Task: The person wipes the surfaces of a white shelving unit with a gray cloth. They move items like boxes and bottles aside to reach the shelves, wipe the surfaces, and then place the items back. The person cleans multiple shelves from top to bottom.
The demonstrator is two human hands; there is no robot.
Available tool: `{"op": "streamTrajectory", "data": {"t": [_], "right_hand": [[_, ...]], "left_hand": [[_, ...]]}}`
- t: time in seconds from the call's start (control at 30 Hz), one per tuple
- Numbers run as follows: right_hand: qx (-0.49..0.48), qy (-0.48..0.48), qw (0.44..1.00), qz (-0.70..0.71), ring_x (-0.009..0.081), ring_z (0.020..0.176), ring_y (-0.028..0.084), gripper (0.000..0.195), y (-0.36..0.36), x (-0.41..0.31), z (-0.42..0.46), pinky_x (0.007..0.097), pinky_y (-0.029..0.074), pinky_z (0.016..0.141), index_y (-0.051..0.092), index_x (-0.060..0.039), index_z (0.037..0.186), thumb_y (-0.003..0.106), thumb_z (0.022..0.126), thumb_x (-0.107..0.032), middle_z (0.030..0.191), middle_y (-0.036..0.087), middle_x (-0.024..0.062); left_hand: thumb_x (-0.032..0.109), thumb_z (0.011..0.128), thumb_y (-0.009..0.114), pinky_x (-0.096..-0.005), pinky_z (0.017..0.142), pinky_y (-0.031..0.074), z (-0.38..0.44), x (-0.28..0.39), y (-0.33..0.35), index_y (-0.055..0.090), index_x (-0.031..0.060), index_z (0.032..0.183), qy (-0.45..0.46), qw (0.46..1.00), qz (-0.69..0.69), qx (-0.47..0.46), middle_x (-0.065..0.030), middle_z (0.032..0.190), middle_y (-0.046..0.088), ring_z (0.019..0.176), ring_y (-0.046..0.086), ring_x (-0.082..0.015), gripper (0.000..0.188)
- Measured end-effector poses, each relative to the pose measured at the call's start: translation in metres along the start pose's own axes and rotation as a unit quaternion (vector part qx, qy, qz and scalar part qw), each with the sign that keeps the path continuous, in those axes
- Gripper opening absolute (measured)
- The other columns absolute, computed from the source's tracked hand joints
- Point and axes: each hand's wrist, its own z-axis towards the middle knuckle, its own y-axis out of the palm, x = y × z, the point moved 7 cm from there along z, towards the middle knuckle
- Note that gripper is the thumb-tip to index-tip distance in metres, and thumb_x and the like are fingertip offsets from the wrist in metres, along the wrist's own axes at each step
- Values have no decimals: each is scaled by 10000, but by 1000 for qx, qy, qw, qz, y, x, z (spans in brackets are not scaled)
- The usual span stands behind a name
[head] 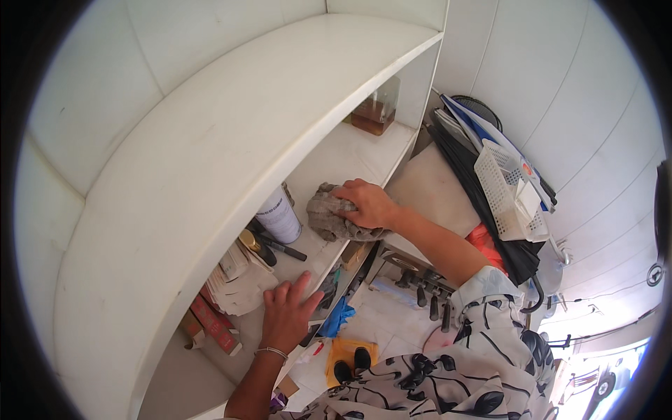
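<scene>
My right hand [369,205] grips a crumpled grey-brown cloth [328,212] and presses it on a white shelf board [344,163]. Just left of the cloth stands a white cylindrical container [281,215] that bears writing. My left hand [292,307] is over the front of the same shelf with its fingers apart and holds nothing. Close to its fingertips lie a black marker pen [286,249] and a stack of worn papers [244,289]. Whether the left fingertips touch the board, I cannot tell.
Red boxes [215,325] lie deeper left on the shelf. A bottle of amber liquid [375,110] stands at the far right end. Beside the shelf are a black umbrella [462,184] and a white plastic basket [504,194]. The upper shelf's edge [294,173] overhangs my hands.
</scene>
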Motion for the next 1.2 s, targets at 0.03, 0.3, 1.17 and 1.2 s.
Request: {"op": "streamTrajectory", "data": {"t": [0.03,0.3,1.17,1.2], "right_hand": [[29,12,999,9,384,990,615,392,-5,4,2,475,512,827,660,-132,1173,715,800,-240,1014,672,169],[107,262,950,-135,448,1122,523,504,-41,117,128,543,456,885,588,-187,1290,689,827,-358,1243,574,195],[-30,209,962,-175,325,1259,482,672,-5,97,101,557,435,996,634,-270,1306,707,671,-477,1547,411,-65],[-42,172,972,-156,322,1254,484,681,-2,93,90,562,436,990,634,-273,1306,709,665,-488,1548,409,-78]], "left_hand": [[90,799,627,-454,921,359,0,0,0,720,240,1099,4,1000,-7,6,-50,1428,477,1125,471,-287,347],[99,780,633,-459,939,353,-2,3,3,736,254,1076,0,999,-31,-24,-39,1431,468,1132,461,-293,350],[123,797,654,-461,952,348,-9,6,3,743,250,1042,-9,1000,-23,-16,-36,1436,461,1160,444,-302,289],[123,800,651,-459,953,348,-9,7,3,743,245,1040,-5,1000,-26,-16,-38,1435,462,1160,444,-303,284]]}}
